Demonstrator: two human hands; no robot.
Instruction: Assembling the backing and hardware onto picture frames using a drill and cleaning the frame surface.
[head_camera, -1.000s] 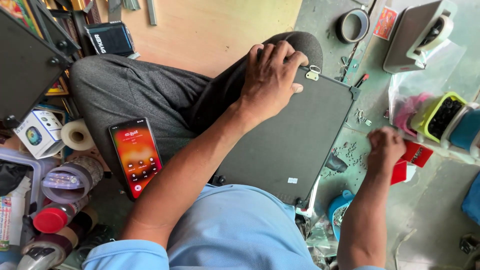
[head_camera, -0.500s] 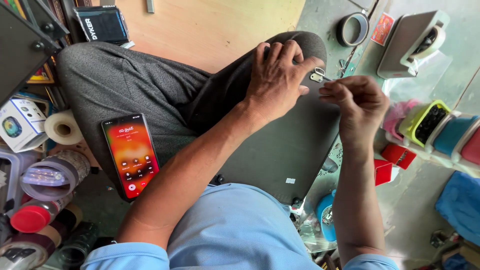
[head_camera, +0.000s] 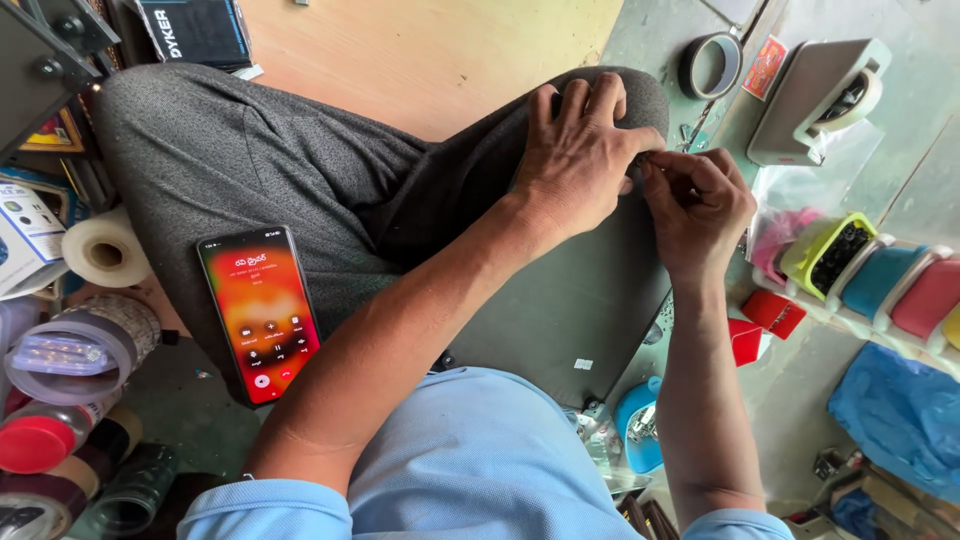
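Observation:
A dark grey flat panel (head_camera: 560, 310), like a laptop lid, lies across my lap and right knee. My left hand (head_camera: 575, 160) presses flat on its far corner, fingers spread over the knee. My right hand (head_camera: 695, 205) is next to it with fingertips pinched together at the panel's far edge, beside the left thumb; something small may be between them, but it is hidden. A phone (head_camera: 262, 312) with a lit orange-red screen rests on my left thigh.
A tape dispenser (head_camera: 815, 100) and a black tape roll (head_camera: 710, 65) sit on the green floor at right. Coloured small trays (head_camera: 870, 275), a red box (head_camera: 772, 313) and blue cloth (head_camera: 900, 415) lie further right. Tape rolls (head_camera: 105, 250) and jars (head_camera: 60, 350) crowd the left.
My right hand came up from the floor by the red box to the panel's far corner, meeting the left hand. The left hand stayed pressed on the panel.

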